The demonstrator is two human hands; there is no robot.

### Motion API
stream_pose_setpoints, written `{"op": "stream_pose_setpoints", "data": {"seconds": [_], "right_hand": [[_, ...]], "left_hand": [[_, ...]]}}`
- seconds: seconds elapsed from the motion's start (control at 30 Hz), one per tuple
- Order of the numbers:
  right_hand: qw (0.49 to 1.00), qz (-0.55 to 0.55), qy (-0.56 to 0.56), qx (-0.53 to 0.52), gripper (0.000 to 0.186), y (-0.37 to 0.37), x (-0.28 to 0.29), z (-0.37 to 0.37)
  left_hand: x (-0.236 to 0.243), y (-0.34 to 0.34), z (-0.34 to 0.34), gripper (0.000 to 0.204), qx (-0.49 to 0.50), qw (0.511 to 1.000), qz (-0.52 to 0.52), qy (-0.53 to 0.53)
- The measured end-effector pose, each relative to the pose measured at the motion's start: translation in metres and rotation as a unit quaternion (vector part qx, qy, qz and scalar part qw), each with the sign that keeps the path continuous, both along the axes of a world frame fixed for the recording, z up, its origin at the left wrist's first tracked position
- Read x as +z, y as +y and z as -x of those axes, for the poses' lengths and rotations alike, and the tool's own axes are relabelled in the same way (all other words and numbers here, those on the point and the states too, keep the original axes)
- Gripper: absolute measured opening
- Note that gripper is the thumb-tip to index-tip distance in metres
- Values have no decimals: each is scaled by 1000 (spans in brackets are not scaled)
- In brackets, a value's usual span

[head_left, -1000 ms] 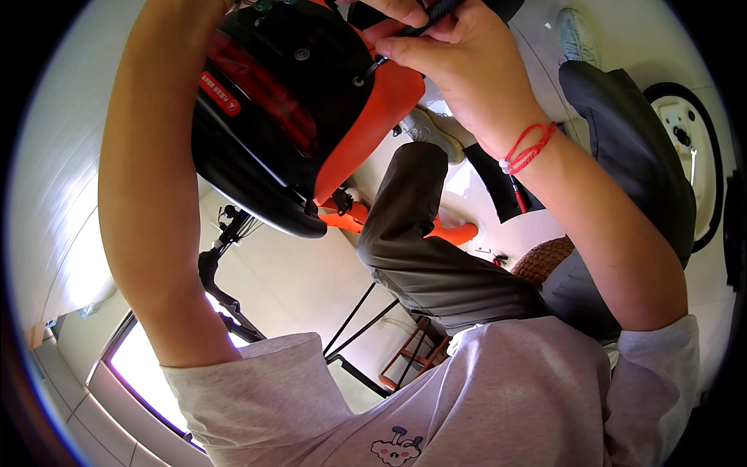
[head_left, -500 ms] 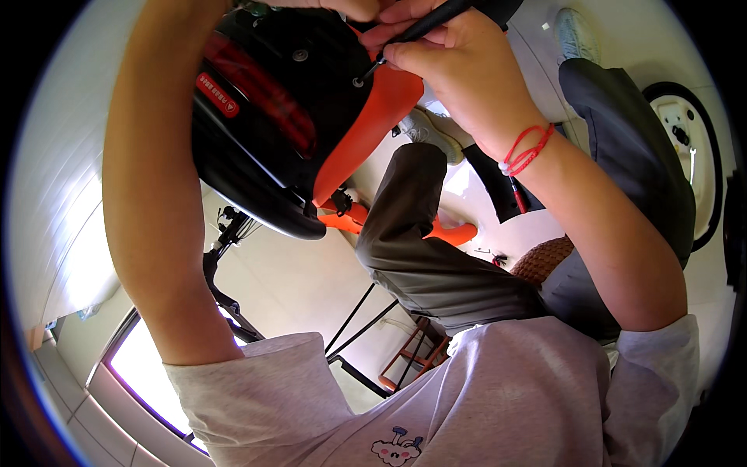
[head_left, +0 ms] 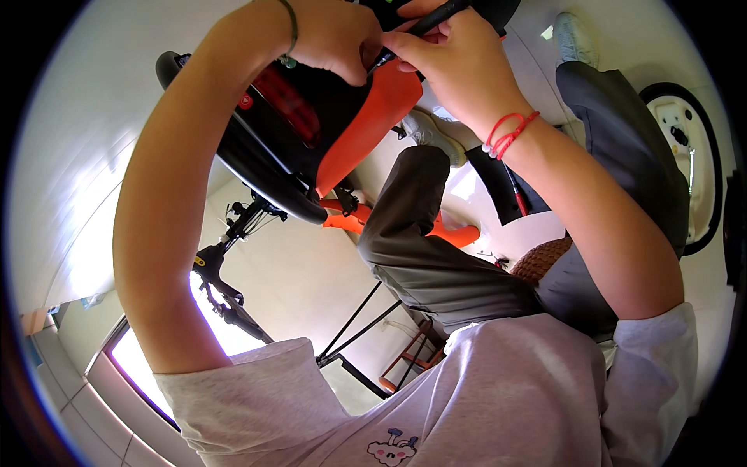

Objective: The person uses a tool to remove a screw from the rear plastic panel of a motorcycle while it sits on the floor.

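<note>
My right hand (head_left: 459, 66) grips a slim black screwdriver (head_left: 440, 17), its shaft slanting down to the left across the black tail section (head_left: 334, 101) of an orange-and-black vehicle, which looks like an electric scooter. Beside the shaft's lower end is my left hand (head_left: 334, 39), fingers curled and pinched together. Whatever lies between those fingers is hidden, as is the tip's contact point. An orange side panel (head_left: 369, 117) runs right below both hands. A dark red tail light (head_left: 288, 105) is set into the black part, under my left wrist.
A black curved bar (head_left: 272, 191) rims the tail section. Handlebars with cables (head_left: 241, 226) stand lower left. On the floor at right lie a dark mat (head_left: 498, 187) with a red-handled tool (head_left: 519, 201) and a round-ended white tray (head_left: 677, 117). A wooden stool (head_left: 408, 358) is behind me.
My left hand has come down and right to the screwdriver's tip, covering the screw that showed there. My right hand has shifted slightly left. The vehicle's tail has shifted slightly in view.
</note>
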State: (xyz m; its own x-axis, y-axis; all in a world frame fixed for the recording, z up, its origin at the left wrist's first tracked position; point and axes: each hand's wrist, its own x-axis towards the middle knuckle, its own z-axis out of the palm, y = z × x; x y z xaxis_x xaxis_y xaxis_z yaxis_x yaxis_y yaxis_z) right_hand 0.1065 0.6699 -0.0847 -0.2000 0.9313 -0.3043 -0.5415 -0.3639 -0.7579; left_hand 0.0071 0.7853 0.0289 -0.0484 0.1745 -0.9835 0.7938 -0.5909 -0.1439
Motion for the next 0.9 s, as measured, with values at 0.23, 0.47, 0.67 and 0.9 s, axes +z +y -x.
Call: {"op": "stream_pose_setpoints", "data": {"seconds": [0.23, 0.47, 0.67, 0.9], "right_hand": [[993, 79, 88, 15, 29, 0, -15, -1], [984, 74, 115, -116, 15, 18, -15, 3], [984, 81, 61, -145, 11, 24, -11, -11], [983, 106, 53, -138, 12, 31, -8, -8]], "left_hand": [[-7, -10, -2, 23, -28, 1000, -5, -6], [-5, -23, 2, 13, -98, 994, -40, -38], [-6, -32, 9, 12, -273, 959, -26, -74], [-3, -36, 14, 6, -289, 951, -57, -94]]}}
